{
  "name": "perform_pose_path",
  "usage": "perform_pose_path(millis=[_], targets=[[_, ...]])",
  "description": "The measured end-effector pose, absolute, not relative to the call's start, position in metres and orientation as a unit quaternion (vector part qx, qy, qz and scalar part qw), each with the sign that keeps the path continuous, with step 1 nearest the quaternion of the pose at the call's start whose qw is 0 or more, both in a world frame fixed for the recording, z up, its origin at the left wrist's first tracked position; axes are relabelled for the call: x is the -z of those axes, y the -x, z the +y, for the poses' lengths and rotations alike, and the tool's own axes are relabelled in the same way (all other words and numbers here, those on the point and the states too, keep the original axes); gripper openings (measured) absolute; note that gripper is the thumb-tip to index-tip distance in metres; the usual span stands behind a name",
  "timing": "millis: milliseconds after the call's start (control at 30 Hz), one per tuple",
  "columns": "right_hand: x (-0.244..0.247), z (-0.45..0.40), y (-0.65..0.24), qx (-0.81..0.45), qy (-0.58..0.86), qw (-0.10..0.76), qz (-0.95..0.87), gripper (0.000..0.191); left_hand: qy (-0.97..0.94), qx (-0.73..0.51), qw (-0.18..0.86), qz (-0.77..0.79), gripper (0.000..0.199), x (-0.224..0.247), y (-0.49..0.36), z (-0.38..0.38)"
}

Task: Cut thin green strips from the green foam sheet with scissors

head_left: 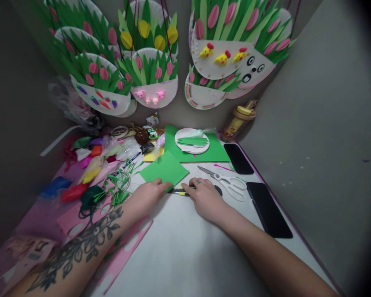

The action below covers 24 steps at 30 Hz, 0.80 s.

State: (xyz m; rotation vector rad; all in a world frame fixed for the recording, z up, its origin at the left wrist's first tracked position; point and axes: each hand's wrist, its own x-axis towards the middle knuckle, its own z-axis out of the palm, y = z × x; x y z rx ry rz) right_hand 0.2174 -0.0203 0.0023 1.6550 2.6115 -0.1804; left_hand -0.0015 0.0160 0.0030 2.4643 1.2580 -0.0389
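Note:
My left hand (150, 194) is closed at the near corner of a square of green paper (163, 168), its thumb and fingers pressed together on the edge. To its right, my right hand (205, 198) curls over a slim black-and-yellow tool (177, 191) lying on the table. The hand hides the tool's middle, so its exact kind is unclear. White-handled scissors (227, 181) lie beyond my right hand with their blades pointing left, touching neither hand.
Two black phones (270, 210) (238, 159) lie along the right edge. Behind is a larger green sheet (218, 150) bearing a white paper plate (179, 146) with green strips. Green scraps (119, 183) and colourful clay bags (76, 192) crowd the left. Decorated plate baskets (154, 93) hang above.

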Motion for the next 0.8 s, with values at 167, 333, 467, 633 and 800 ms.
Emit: perform_pose_path(millis=[167, 333, 467, 633, 800], targets=[[-0.003, -0.021, -0.216, 0.066, -0.535, 0.021, 0.842, 0.044, -0.888, 0.026, 0.203, 0.411, 0.043, -0.002, 0.004, 0.021], [-0.006, -0.021, -0.214, 0.07, -0.534, 0.028, 0.842, 0.045, -0.892, 0.005, 0.235, 0.386, 0.044, 0.002, 0.004, 0.032], [-0.006, -0.022, -0.213, 0.074, -0.531, 0.033, 0.844, 0.046, -0.888, 0.005, 0.248, 0.386, 0.042, 0.002, 0.004, 0.036], [-0.005, -0.024, -0.209, 0.078, -0.52, 0.024, 0.85, 0.047, -0.894, 0.006, 0.235, 0.382, 0.038, 0.002, 0.005, 0.038], [-0.006, -0.03, -0.193, 0.089, -0.485, 0.023, 0.87, 0.054, -0.894, 0.008, 0.23, 0.385, 0.038, 0.004, 0.005, 0.039]])
